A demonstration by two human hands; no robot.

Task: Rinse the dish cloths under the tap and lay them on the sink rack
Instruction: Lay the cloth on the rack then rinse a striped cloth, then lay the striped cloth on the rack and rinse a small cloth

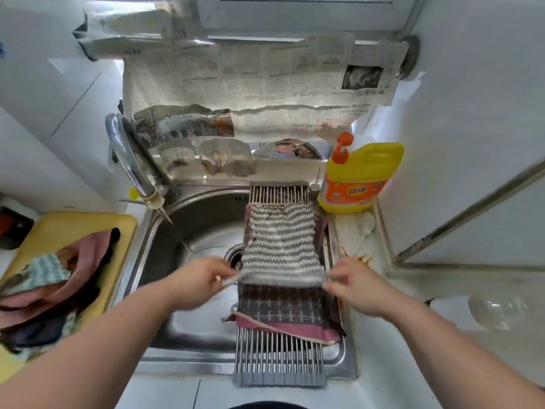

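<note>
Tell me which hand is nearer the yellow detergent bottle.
Right. The right hand pinches the striped cloth by its right corner, in front of the detergent bottle; the left hand pinches its left corner, farther away over the sink.

Both hands, left hand (203,278) and right hand (354,283), pinch the near corners of a grey-and-white striped dish cloth (281,246) spread over the steel-rod sink rack (280,358).

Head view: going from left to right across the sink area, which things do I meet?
cloth pile → tap → striped cloth → soap bottle
</note>
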